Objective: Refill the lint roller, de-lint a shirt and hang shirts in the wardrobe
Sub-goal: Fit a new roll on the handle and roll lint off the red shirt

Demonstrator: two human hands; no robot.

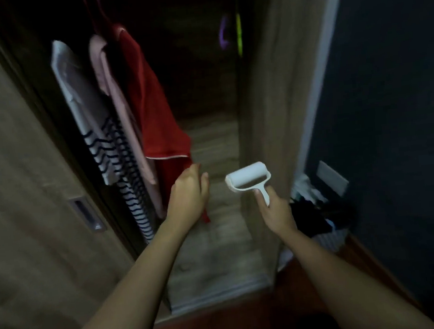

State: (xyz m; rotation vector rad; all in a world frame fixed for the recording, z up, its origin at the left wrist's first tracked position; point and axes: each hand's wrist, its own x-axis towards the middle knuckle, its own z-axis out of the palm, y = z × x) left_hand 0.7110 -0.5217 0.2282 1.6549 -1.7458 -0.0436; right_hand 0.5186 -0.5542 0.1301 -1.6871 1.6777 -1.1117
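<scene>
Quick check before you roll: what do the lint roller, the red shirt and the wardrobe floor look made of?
Lint roller: white frame and handle look like smooth moulded plastic; the drum looks like matte white paper sheet. Red shirt: soft woven cloth with a slight sheen and pale piping along an edge, possibly satin; blur leaves it open. Wardrobe floor: pale wood-grain board, likely laminate, matte.

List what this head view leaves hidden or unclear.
- Hanging rail and hanger hooks: cut off by the top edge.
- Left hand fingertips: hidden behind the red shirt hem.
- Pile by the wall: too dark to identify.
- Lint roller sheet condition: too blurred.
</scene>
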